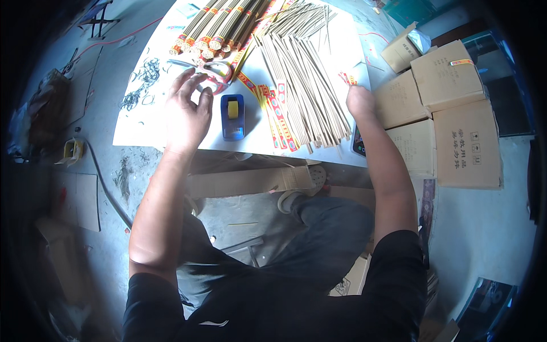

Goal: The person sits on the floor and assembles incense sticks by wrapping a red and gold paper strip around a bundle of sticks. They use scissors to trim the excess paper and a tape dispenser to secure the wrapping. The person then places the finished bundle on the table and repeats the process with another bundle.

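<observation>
My left hand (191, 114) is raised over the white table with its fingers apart and nothing visible in it. Just beyond its fingertips lies a pair of scissors (219, 77) with red-and-white handles. My right hand (362, 102) is closed at the table's right edge, and the ends of red-and-yellow paper strips (347, 78) poke out of it. Between the hands, loose thin incense sticks (305, 85) are fanned out. More printed paper strips (279, 117) lie against their left side. A blue tape dispenser (232, 122) with a yellow roll stands near the front edge.
Several bound incense bundles (219, 28) are stacked at the far left of the table. Black rubber bands (142, 82) are scattered left of my hand. A phone (358, 141) lies under my right forearm. Cardboard boxes (447, 77) are piled at the right.
</observation>
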`<state>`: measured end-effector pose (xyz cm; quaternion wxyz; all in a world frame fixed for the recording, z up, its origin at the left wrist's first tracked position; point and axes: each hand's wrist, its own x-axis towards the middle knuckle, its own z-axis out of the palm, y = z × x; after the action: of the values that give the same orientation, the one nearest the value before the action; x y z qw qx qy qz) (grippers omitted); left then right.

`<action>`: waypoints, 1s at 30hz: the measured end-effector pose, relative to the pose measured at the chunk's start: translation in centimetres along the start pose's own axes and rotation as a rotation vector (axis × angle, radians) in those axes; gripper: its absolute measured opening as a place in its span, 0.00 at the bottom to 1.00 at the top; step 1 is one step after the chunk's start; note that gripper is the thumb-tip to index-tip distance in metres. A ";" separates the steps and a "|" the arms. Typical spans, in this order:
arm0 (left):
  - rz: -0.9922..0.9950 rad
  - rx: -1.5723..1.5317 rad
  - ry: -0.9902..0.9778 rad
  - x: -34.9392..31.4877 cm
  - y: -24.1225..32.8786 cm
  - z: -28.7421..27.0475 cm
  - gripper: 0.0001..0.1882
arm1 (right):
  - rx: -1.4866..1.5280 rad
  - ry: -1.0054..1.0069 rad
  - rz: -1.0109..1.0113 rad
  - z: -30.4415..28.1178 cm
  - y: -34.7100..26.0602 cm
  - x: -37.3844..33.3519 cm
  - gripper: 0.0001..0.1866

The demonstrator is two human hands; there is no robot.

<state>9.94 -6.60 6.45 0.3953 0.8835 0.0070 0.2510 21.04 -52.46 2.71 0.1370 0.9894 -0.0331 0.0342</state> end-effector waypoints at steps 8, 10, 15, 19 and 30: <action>-0.056 -0.024 -0.020 0.3 0.6 -0.5 0.15 | -0.018 0.081 -0.077 0.7 0.8 0.2 0.08; -0.038 -0.015 -0.011 0.4 0.3 -0.7 0.15 | 0.036 0.140 -0.048 0.7 0.9 -0.1 0.07; -0.033 -0.061 -0.012 0.5 0.4 -1.0 0.14 | 0.628 0.113 0.044 1.0 2.8 -0.1 0.10; -0.084 -0.158 -0.024 0.7 0.8 -1.7 0.14 | 0.804 0.063 0.051 1.8 4.3 0.2 0.12; 0.083 0.039 0.076 2.1 0.2 0.2 0.16 | 1.059 0.485 0.298 -6.8 -2.4 -4.7 0.15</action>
<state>11.80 -6.44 7.44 0.3666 0.8805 -0.0096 0.3005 16.17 -48.04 8.27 -0.3770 0.8718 -0.1177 0.2897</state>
